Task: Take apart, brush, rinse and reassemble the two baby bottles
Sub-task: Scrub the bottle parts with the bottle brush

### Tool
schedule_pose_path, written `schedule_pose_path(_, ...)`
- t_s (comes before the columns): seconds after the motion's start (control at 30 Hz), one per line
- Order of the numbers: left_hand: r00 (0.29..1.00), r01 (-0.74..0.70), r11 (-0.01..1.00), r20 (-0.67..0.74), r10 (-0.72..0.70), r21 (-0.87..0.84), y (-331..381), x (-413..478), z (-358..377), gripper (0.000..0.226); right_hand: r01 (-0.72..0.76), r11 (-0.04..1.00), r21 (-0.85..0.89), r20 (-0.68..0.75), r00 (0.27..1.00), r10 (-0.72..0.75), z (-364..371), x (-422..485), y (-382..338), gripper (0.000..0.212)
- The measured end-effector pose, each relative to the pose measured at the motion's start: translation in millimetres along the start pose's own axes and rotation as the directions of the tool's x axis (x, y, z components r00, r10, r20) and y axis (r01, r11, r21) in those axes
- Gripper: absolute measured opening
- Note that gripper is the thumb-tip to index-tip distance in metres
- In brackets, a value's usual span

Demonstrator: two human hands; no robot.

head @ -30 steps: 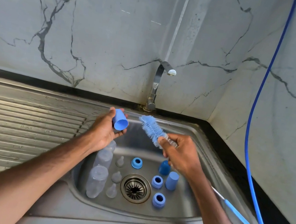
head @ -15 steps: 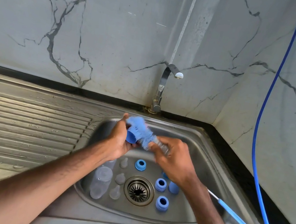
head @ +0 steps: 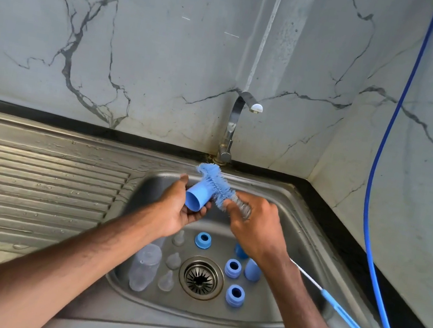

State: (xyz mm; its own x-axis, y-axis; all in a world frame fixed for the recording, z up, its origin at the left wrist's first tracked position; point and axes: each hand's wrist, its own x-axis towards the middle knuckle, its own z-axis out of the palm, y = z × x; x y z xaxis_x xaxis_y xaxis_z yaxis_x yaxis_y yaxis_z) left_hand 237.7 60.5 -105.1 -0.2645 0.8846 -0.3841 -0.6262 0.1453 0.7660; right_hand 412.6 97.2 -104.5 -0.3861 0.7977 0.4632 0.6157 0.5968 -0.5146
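Now the left hand (head: 179, 209) grips a blue cap (head: 197, 200), the right hand (head: 256, 228) grips the brush (head: 216, 185) just beside it, bristles touching the cap, over collars (head: 233, 268) below both hands

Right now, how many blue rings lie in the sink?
3. The back ring lies behind the drain; middle ring right of it; front ring nearest the camera. The right hand may hide another.

Left forearm (head: 67, 259) and right forearm (head: 309, 323) being shown bare from lower frame edge to wrists. Fine dark hair being seen along upper side of both. Left hand (head: 176, 210) and right hand (head: 259, 228) likewise being shown bare.
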Motion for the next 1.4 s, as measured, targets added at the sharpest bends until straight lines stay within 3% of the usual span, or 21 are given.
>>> schedule_pose_path(0.17,0.998,0.033,0.999,0.059,-0.033,-0.001,-5.2,-0.8,5.3,0.049,-0.041,0.999,-0.029,-0.022,0.999,0.04,-2.5,-1.7,4.8,0.019)
schedule_pose_path(0.33,1.0,-0.015,0.999,-0.006,0.014,-0.04,2.5,2.7,2.9,0.043,0.133,0.983,0.125,0.109,0.983,-0.147,6.5,-9.7,-13.3,0.018)
schedule_pose_path(0.5,0.995,0.035,0.999,-0.089,-0.033,0.019,-0.5,-3.1,4.5,0.057,0.022,0.994,0.109,-0.026,0.999,-0.019,-2.4,-1.3,-4.6,0.019)
schedule_pose_path(0.67,0.997,-0.033,0.999,-0.068,0.034,0.015,7.8,-6.5,-1.1,0.061,0.175,0.973,0.154,0.117,0.974,-0.193,5.5,-10.3,-15.9,0.012)
schedule_pose_path(0.77,0.999,0.007,1.0,-0.04,-0.007,-0.007,6.5,-11.4,2.6,0.055,0.082,0.993,0.083,0.016,0.996,-0.084,-2.2,-0.9,-11.7,0.016)
schedule_pose_path(0.83,0.999,0.015,0.999,-0.046,-0.013,0.031,2.7,-11.6,6.8,0.058,0.091,0.993,0.078,-0.025,0.996,-0.089,-4.7,-1.1,-7.1,0.019)
schedule_pose_path(0.97,0.993,-0.089,0.981,-0.067,0.102,0.17,2.8,-5.6,3.0,0.043,0.22,0.965,0.143,0.062,0.971,-0.231,-5.4,-7.8,-11.3,0.013)
schedule_pose_path(1.13,0.996,-0.037,0.984,-0.075,0.051,0.176,-0.6,-2.6,8.8,0.058,0.071,0.99,0.123,0.009,0.997,-0.072,-5.0,0.5,2.2,0.017)
schedule_pose_path(1.33,0.999,-0.034,0.991,0.043,0.028,0.131,-3.1,-4.4,17.4,0.038,-0.044,0.999,0.024,-0.063,0.997,0.045,-8.0,4.6,8.6,0.022)
schedule_pose_path(1.4,0.999,-0.027,0.997,0.038,0.025,0.075,-1.4,-4.8,17.5,0.033,0.012,0.997,0.072,0.016,1.0,-0.013,-8.4,1.5,6.0,0.022)
